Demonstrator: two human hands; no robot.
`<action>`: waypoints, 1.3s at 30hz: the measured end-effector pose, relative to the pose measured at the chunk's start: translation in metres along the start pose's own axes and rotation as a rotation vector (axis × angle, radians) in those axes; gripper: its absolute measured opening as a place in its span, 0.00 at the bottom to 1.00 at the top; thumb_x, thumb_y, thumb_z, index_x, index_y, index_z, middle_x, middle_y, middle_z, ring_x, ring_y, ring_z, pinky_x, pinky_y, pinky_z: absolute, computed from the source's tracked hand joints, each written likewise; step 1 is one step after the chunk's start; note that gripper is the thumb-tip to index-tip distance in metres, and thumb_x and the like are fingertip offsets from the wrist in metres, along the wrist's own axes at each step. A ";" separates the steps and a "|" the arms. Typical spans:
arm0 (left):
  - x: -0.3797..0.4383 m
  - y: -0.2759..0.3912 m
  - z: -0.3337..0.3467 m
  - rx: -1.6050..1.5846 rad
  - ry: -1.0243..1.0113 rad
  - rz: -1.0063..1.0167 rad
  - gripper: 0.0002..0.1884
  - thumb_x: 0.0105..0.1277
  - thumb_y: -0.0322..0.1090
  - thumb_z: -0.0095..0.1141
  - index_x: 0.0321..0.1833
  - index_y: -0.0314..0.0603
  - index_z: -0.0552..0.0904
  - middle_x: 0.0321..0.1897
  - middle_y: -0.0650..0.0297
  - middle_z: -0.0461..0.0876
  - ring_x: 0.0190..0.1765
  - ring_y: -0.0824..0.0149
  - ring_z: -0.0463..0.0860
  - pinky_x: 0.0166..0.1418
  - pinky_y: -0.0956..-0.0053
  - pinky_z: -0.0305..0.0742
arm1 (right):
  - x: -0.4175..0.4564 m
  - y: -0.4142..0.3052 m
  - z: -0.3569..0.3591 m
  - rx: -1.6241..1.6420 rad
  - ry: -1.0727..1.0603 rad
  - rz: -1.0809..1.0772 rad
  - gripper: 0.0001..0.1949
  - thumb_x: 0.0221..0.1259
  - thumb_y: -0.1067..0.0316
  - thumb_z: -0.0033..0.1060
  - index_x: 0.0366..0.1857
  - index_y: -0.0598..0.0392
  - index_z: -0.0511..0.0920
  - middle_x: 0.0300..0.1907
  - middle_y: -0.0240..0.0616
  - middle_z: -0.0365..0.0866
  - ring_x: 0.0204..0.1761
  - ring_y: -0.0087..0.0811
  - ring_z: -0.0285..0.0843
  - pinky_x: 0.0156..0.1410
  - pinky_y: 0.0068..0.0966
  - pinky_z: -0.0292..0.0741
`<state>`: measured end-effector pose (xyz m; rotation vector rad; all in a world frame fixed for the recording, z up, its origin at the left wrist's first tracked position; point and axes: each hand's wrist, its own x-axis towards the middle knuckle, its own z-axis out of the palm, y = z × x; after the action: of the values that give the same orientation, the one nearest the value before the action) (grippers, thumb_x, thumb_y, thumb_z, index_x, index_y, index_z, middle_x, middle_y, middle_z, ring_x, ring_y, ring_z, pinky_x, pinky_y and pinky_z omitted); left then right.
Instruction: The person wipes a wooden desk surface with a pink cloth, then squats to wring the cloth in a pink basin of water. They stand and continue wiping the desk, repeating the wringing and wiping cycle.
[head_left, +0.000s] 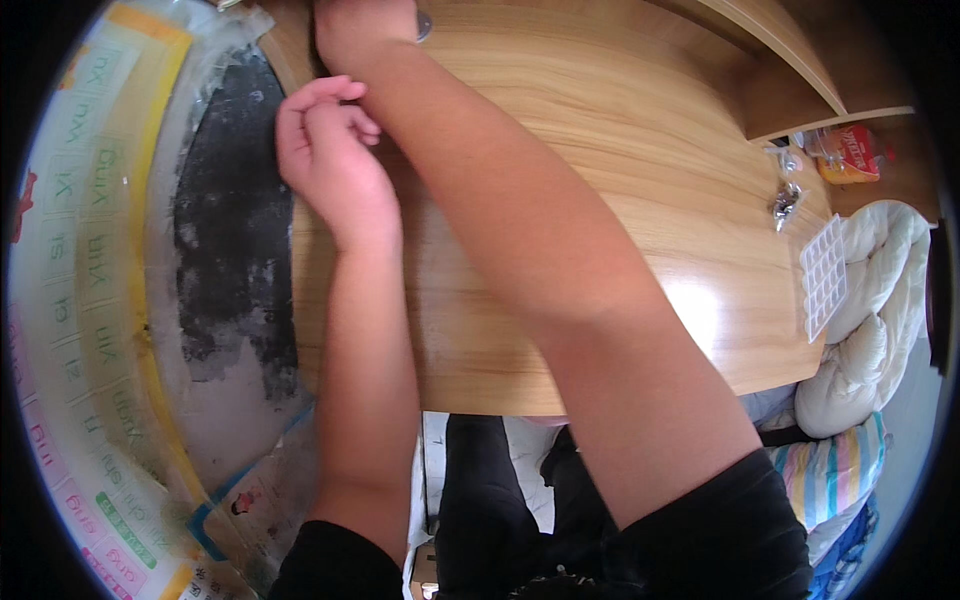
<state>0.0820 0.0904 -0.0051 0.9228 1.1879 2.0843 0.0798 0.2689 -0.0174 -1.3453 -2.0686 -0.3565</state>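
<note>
My left hand (330, 142) is loosely curled beside the right wrist, near the desk's left edge. Nothing shows between its fingers, and the fingertips come close to the right forearm; I cannot tell if they touch. My right arm crosses the wooden desktop (480, 360) diagonally, towards the far left corner. At the top rim of the picture my right hand (367, 30) is cut off, so its fingers and anything in them are hidden. Just right of it lies a small round grey disc (424, 26), partly hidden by the hand.
A wall with a worn black patch (236, 225) and a printed letter chart (97, 300) borders the left side. At right are a wooden shelf (795, 120), a red-orange package (851, 154), small plastic bags (786, 204), a clear compartment tray (825, 277) and a white quilt (862, 352).
</note>
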 end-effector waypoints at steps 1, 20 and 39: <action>0.002 0.000 -0.011 0.021 0.017 0.011 0.10 0.79 0.26 0.49 0.50 0.31 0.84 0.43 0.53 0.90 0.31 0.71 0.80 0.39 0.77 0.73 | -0.007 -0.004 -0.002 0.068 -0.004 -0.010 0.19 0.82 0.60 0.48 0.63 0.50 0.89 0.69 0.49 0.87 0.72 0.48 0.83 0.69 0.54 0.84; -0.001 -0.006 -0.017 0.158 -0.129 -0.115 0.11 0.79 0.26 0.50 0.50 0.32 0.87 0.45 0.56 0.92 0.32 0.76 0.77 0.39 0.80 0.69 | -0.110 0.272 -0.126 -0.616 -0.295 0.285 0.22 0.72 0.67 0.57 0.69 0.53 0.75 0.67 0.57 0.81 0.65 0.63 0.81 0.70 0.56 0.82; 0.006 -0.002 -0.042 0.168 -0.058 -0.019 0.11 0.79 0.24 0.50 0.49 0.32 0.87 0.41 0.57 0.90 0.31 0.75 0.77 0.37 0.80 0.68 | -0.089 0.142 -0.076 -0.119 -0.268 0.244 0.13 0.80 0.63 0.51 0.57 0.49 0.83 0.57 0.44 0.88 0.63 0.47 0.86 0.62 0.44 0.86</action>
<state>0.0456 0.0752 -0.0206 1.0373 1.3508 1.9523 0.2579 0.2266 -0.0322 -1.7790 -2.0883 -0.2035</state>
